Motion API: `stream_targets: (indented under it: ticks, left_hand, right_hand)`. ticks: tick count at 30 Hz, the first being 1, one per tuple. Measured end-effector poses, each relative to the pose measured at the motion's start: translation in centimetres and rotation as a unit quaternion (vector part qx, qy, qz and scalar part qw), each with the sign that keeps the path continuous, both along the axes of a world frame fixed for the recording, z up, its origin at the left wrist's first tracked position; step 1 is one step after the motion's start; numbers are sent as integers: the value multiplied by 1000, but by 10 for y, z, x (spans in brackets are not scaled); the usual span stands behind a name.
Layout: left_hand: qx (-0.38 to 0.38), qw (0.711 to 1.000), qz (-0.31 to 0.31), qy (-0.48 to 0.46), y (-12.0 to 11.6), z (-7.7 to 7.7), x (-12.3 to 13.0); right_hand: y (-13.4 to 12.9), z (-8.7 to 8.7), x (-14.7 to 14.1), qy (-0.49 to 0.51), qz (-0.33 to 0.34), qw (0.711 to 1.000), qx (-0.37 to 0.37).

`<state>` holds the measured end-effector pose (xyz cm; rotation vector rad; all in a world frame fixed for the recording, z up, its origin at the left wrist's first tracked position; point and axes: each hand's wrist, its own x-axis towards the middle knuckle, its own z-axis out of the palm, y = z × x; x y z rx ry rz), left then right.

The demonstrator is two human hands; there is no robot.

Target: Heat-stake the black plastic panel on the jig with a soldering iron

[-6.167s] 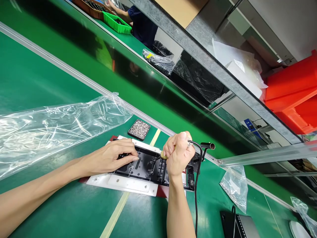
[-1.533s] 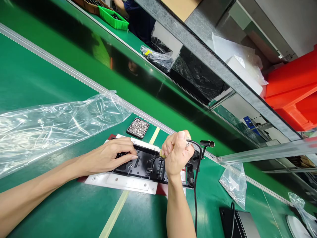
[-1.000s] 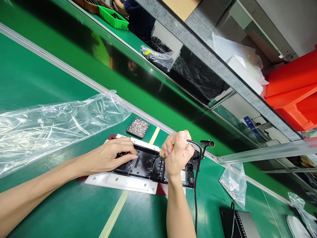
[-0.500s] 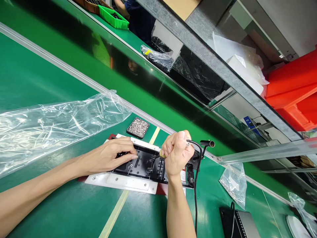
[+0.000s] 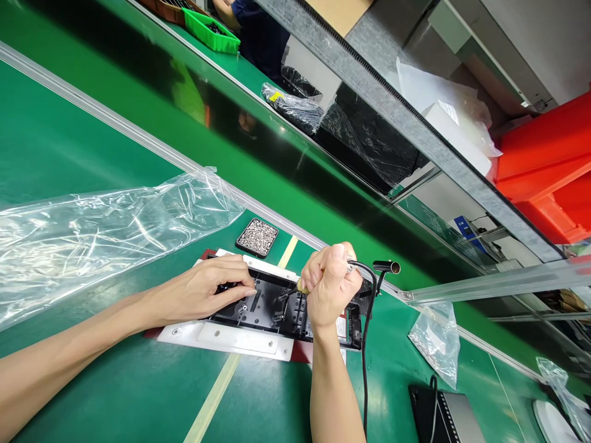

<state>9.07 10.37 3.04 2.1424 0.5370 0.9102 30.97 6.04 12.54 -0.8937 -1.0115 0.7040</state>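
A long black plastic housing [image 5: 268, 306] lies in a white fixture [image 5: 240, 340] on the green table. My left hand [image 5: 217, 289] rests over the housing's left part, fingers bent and pressed together; what they hold, if anything, is hidden. My right hand [image 5: 330, 283] is wrapped round the yellowish handle of a corded tool [image 5: 302, 287]. Its thin dark tip points left and down into the middle of the housing. A black cable runs from the tool down past my right wrist. Just behind the housing sits a small black tray of metal screws [image 5: 257, 237].
Clear plastic film [image 5: 115, 240] covers the left of the table. A black holder with a metal tube [image 5: 386, 267] stands right of my right hand. Further right are a plastic bag [image 5: 436, 344] and a black and grey device [image 5: 446, 415]. Across the divider, a person's dark sleeve [image 5: 261, 37] shows.
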Motion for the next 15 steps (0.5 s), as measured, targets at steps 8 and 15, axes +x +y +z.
stream_targets:
  ticks: [8, 15]
  left_hand:
    - [6, 1000, 0, 8, 0, 0, 0]
    - [-1, 1000, 1, 8, 0, 0, 0]
  right_hand:
    - [0, 1, 0, -8, -8, 1000, -6]
    - [0, 0, -2, -3, -2, 1000, 3]
